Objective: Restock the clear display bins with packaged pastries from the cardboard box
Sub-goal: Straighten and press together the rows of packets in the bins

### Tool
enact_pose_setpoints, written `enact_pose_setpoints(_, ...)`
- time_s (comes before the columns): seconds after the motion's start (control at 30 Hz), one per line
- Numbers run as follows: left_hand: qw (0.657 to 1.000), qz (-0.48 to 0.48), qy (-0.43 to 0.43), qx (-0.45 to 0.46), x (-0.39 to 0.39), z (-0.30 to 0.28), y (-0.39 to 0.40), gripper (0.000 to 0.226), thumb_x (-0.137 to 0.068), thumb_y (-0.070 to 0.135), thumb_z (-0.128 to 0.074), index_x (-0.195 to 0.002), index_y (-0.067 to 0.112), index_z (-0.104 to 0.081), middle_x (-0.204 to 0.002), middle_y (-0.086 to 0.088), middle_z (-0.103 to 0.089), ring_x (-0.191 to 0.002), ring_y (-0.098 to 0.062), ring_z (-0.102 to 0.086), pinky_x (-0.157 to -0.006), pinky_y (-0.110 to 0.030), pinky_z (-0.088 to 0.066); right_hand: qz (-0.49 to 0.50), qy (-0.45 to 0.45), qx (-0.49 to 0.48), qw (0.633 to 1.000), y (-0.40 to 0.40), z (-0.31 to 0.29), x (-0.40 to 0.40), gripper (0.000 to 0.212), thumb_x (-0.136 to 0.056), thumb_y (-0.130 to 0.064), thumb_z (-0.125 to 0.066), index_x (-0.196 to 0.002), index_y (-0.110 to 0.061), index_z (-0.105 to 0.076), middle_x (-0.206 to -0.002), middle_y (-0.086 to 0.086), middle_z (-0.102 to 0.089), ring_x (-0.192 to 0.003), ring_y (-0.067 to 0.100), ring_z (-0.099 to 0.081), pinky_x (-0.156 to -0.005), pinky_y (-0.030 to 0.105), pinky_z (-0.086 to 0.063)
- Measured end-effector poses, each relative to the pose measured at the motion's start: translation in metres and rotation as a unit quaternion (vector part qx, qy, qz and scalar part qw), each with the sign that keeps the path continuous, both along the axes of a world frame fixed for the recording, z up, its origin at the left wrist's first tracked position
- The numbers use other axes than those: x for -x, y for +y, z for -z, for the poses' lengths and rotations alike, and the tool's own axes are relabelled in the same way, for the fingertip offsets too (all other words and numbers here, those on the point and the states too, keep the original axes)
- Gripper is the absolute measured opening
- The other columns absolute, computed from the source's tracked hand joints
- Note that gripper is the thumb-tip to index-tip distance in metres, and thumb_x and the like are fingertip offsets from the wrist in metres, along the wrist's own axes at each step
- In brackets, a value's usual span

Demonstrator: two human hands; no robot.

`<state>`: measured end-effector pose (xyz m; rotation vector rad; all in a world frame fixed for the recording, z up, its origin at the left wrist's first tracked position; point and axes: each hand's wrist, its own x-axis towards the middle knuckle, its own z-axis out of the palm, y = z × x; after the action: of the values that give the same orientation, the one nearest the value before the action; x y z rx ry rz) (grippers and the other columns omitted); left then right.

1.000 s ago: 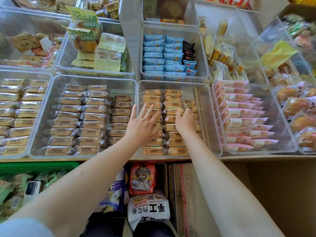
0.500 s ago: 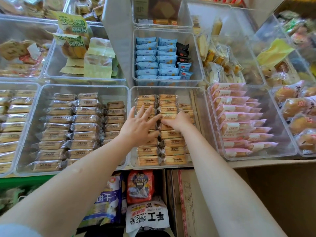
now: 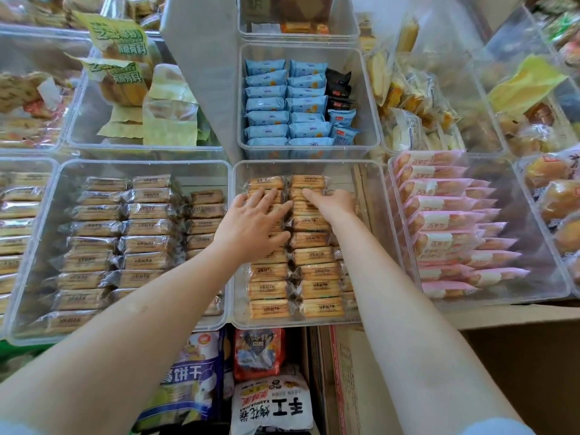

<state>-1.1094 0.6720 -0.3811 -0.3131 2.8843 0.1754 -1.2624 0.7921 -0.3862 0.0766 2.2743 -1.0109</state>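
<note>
Around me, clear bins crowded the shelf edge to edge. Far of the middle bin (image 3: 373, 233) I worked in sat a bin of blue packets (image 3: 287, 103) with a few black ones at its right side. To the left lay a wide bin of brown-wrapped bars (image 3: 125, 227) in 3 columns, and to the right a bin of pink-wrapped pastries (image 3: 445, 221) stacked in overlapping rows. Green-labelled bags (image 3: 120, 58) stood in the far-left bin. Below the shelf's near edge, snack bags (image 3: 271, 406) stood upright beside the cardboard box (image 3: 351, 381), whose flap rose just under my right forearm.

The golden packaged pastries (image 3: 317, 274) filled the middle bin in 2 neat columns, with a thinner 3rd column against the right wall, partly hidden by my right arm. Nothing stood between my hands and the packs.

Both my arms reached forward over the near rim of that bin. My left hand (image 3: 254, 221) lay palm down on the left column, fingers straight and spread, pressing the packs flat without gripping any. My right hand (image 3: 329, 200) rested on the far part of the right column, its fingers bent down onto a pack; whether they pinched it or only pressed, I could not tell. My 2 hands sat just beside each other, nearly touching.
</note>
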Motion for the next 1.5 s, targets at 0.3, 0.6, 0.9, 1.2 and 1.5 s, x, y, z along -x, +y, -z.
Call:
enact_pose_setpoints(0.3, 1.0, -0.002, -0.001, 0.002, 0.0, 0.0, 0.001, 0.07, -0.096, 0.071, -0.023, -0.159, 0.043, -0.009, -0.169, -0.003, -0.01, -0.155, -0.026, -0.009, -0.122, -0.047, -0.013, -0.155, 0.038, -0.023, 0.987, 0.005, -0.014, 0.009, 0.049, -0.096, -0.052, -0.059, -0.131, -0.017, -0.062, -0.128, 0.003, -0.065, -0.118, 0.025, -0.06, -0.093, 0.033, -0.045)
enact_pose_setpoints(0.6, 1.0, -0.006, 0.03, -0.009, -0.003, -0.003, 0.003, 0.069, -0.097, 0.068, -0.031, -0.159, 0.042, -0.014, -0.168, -0.005, -0.014, -0.155, -0.026, -0.01, -0.121, -0.049, -0.017, -0.205, -0.02, -0.116, 0.972, 0.051, -0.028, 0.0, 0.063, -0.09, -0.05, -0.068, -0.133, -0.006, -0.054, -0.126, 0.009, -0.064, -0.094, 0.022, -0.068, -0.082, 0.036, -0.061)
enact_pose_setpoints(0.9, 0.991, -0.074, 0.056, -0.101, -0.055, -0.009, 0.069, 0.055, -0.098, 0.055, -0.04, -0.149, 0.032, -0.044, -0.164, -0.004, -0.025, -0.149, -0.025, -0.023, -0.118, -0.047, -0.025, -0.233, 0.031, -0.149, 0.961, 0.06, -0.022, -0.027, 0.053, -0.091, -0.057, -0.063, -0.111, -0.008, -0.069, -0.107, 0.002, -0.069, -0.092, 0.023, -0.064, -0.076, 0.03, -0.045)
enact_pose_setpoints(1.2, 0.998, -0.05, 0.003, -0.045, -0.056, -0.001, 0.073, 0.067, -0.099, 0.064, -0.028, -0.16, 0.04, -0.011, -0.169, -0.004, -0.01, -0.155, -0.026, -0.003, -0.122, -0.047, -0.014, -0.207, 0.08, -0.15, 0.964, 0.064, -0.024, -0.03, 0.025, -0.094, -0.034, -0.069, -0.1, -0.01, -0.071, -0.102, 0.002, -0.067, -0.103, 0.021, -0.063, -0.079, 0.028, -0.041)
enact_pose_setpoints(1.5, 0.997, -0.049, 0.027, -0.051, -0.057, 0.003, 0.072, 0.067, -0.098, 0.062, -0.034, -0.157, 0.03, -0.025, -0.167, -0.007, -0.016, -0.154, -0.03, -0.009, -0.121, -0.049, -0.02, -0.217, -0.015, -0.167, 0.962, 0.074, -0.027, -0.035, 0.079, -0.081, -0.058, -0.075, -0.132, -0.002, -0.055, -0.126, 0.011, -0.064, -0.094, 0.023, -0.066, -0.068, 0.031, -0.057)
